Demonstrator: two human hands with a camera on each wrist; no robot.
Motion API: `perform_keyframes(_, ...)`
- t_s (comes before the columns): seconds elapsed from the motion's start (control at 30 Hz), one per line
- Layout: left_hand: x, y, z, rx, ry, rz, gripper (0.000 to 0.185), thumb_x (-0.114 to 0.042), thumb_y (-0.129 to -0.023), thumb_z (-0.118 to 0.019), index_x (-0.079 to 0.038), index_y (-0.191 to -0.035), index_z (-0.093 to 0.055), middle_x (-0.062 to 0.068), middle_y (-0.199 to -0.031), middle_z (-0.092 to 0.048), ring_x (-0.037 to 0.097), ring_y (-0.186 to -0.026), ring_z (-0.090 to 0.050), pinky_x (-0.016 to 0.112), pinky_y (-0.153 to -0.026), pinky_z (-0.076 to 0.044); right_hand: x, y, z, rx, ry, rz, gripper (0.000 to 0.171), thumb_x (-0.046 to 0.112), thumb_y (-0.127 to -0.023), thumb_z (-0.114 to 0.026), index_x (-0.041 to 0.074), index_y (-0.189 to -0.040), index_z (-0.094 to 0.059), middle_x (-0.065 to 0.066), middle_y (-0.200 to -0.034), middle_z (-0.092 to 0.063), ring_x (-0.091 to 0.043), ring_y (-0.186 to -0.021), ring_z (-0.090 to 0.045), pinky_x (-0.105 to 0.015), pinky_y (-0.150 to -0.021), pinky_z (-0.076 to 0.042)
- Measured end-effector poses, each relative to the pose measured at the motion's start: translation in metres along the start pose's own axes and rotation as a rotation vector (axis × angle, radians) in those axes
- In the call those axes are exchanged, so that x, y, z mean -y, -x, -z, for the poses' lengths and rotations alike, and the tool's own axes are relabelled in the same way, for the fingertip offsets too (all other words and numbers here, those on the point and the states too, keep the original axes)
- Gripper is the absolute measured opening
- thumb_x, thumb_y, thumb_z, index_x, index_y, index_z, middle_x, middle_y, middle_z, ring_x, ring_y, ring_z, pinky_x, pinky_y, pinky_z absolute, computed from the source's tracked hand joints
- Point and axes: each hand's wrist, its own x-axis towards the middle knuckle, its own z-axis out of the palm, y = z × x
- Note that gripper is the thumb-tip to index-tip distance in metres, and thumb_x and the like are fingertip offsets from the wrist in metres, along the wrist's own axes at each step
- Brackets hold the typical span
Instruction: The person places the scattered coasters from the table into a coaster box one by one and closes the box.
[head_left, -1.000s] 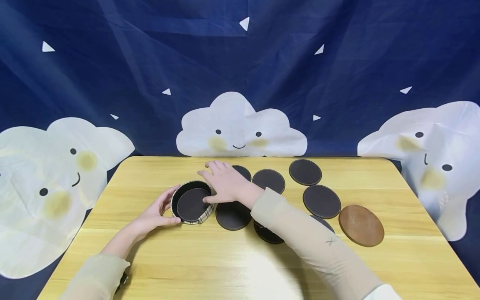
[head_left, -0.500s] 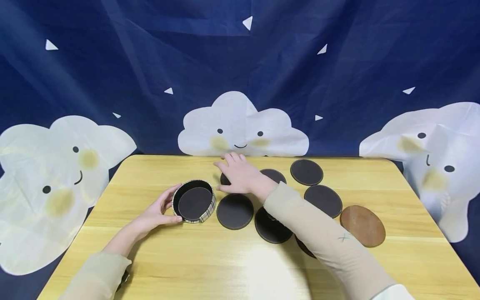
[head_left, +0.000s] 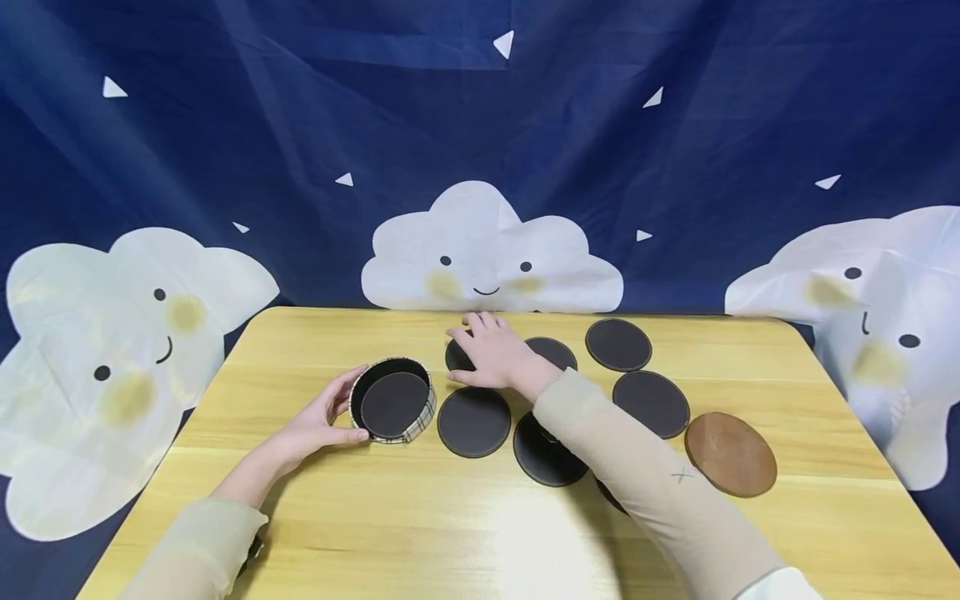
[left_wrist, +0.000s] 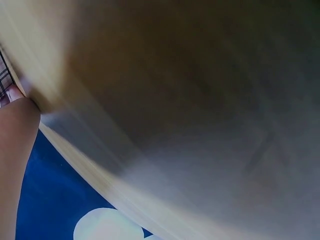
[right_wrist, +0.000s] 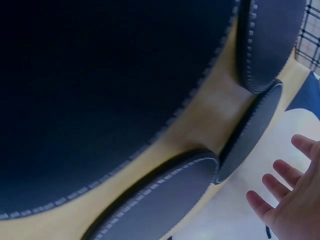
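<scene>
At the left of the head view, my left hand (head_left: pixel 326 421) holds a round coaster holder (head_left: pixel 422 419) with a plaid outside and a black inside. Its thumb is at the near side and its fingers wrap the far left side. A dark round disc shows inside the holder. My right hand (head_left: pixel 495 354), fingers spread, hovers over a black leather coaster (head_left: pixel 456 358) at the back, partly hiding it. Straight fingers with nothing between them show on that hand in the right wrist view. Just right of the holder lies another black coaster (head_left: pixel 474 422).
More black coasters lie spread to the right, such as the back-right coaster (head_left: pixel 618 344) and the one below it (head_left: pixel 651 404). A brown round coaster (head_left: pixel 731 454) lies farthest right. My right forearm partly covers some. A blue cloud-print curtain (head_left: pixel 420 108) hangs behind the table (head_left: pixel 375 525).
My right hand has moved away from the holder, right and back, to over the far coaster, uncovering the coaster beside the holder. My left hand keeps its hold on the holder.
</scene>
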Motion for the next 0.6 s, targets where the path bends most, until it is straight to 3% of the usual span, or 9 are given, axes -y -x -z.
perform_keyframes(0.3, 0.001, -0.001, 0.001, -0.004, -0.004, 0.003, 0.104, -0.005, -0.088, -0.085, -0.011, -0.17, -0.02, 0.027, -0.167, -0.031, -0.003, -0.133, -0.047, 0.006, -0.106, -0.034, -0.003, -0.007, -0.01, 0.036, -0.039, -0.059, 0.079, 0.063, -0.1, -0.061, 0.018, -0.162, -0.042, -0.019, -0.163, -0.038, -0.037, -0.152, -0.035, -0.056, -0.122, -0.035)
perform_keyframes(0.6, 0.001, -0.001, 0.001, 0.002, 0.002, -0.002, 0.104, -0.005, -0.087, -0.085, -0.01, -0.169, -0.021, 0.027, -0.166, -0.031, -0.002, -0.135, -0.046, 0.006, -0.106, -0.033, -0.003, -0.017, -0.02, 0.068, -0.022, -0.096, 0.078, 0.064, -0.098, -0.062, 0.019, -0.159, -0.044, -0.018, -0.158, -0.042, -0.037, -0.146, -0.041, -0.055, -0.12, -0.037)
